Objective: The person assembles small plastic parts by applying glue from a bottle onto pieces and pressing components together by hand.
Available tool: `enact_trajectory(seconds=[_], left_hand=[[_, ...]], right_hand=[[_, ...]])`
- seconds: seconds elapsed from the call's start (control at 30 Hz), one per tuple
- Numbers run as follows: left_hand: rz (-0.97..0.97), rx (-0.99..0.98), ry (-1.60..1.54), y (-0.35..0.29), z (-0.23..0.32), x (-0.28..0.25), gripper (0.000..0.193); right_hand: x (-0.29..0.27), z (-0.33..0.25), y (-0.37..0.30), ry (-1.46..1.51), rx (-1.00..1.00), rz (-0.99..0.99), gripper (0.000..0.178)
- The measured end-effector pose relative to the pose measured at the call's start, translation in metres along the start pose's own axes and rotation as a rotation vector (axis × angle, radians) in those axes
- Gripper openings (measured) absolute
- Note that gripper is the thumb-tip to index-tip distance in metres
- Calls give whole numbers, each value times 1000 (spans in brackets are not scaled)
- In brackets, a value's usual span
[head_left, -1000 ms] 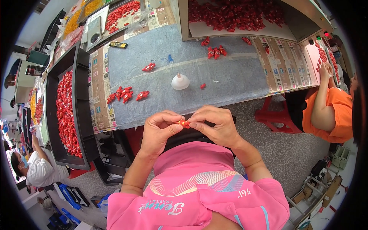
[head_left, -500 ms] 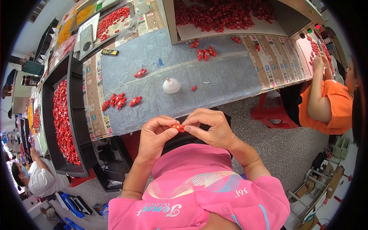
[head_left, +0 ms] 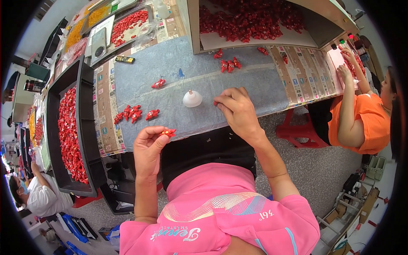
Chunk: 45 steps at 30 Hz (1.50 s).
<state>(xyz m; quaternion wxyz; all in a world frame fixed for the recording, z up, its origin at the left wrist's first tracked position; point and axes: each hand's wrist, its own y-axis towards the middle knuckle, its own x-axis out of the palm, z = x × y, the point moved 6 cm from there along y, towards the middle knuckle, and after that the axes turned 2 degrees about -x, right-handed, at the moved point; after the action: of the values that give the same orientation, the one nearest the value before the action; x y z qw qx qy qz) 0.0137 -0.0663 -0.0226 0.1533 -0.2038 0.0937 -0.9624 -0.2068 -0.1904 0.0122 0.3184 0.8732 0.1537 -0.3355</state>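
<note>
In my left hand, closed in a pinch just off the table's near edge, is a small red plastic figure with a bit of yellow on it. My right hand is over the blue-grey mat, thumb and fingertips closed on a small red piece that they mostly cover. Left of that hand stands a white translucent dome with a narrow tip. Several red figures lie grouped at the mat's left, with single ones nearby and another farther back.
A black crate of red pieces stands at the left. At the back, an open box holds a heap of red figures. A phone, a tray and a small black cylinder lie back left. A co-worker in orange sits right.
My hands have parted. The left has drawn back leftward with the red figure, while the right has reached forward to the small red piece on the mat.
</note>
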Motion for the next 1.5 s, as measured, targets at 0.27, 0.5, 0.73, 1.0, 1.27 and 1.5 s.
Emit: enact_trajectory(seconds=[0.27,0.5,0.73,1.0,1.27,1.5], left_hand=[[129,64,27,1,14,-24,22],[110,107,95,3,15,-35,21],[121,77,68,3,16,-31,22],[74,17,-26,1,13,-24,21],[19,-25,-86,1,6,-13,20],[-2,-39,-91,0,6,-6,18]], right_hand=[[-9,13,0,186,82,-13,11],[-6,32,-23,927,507,-53,13],[-6,39,-34,1139,570,-45,15],[-7,40,-34,1189,572,-25,16],[-12,36,-31,1081,613,-3,16],[-15,37,-28,992,565,19,15]])
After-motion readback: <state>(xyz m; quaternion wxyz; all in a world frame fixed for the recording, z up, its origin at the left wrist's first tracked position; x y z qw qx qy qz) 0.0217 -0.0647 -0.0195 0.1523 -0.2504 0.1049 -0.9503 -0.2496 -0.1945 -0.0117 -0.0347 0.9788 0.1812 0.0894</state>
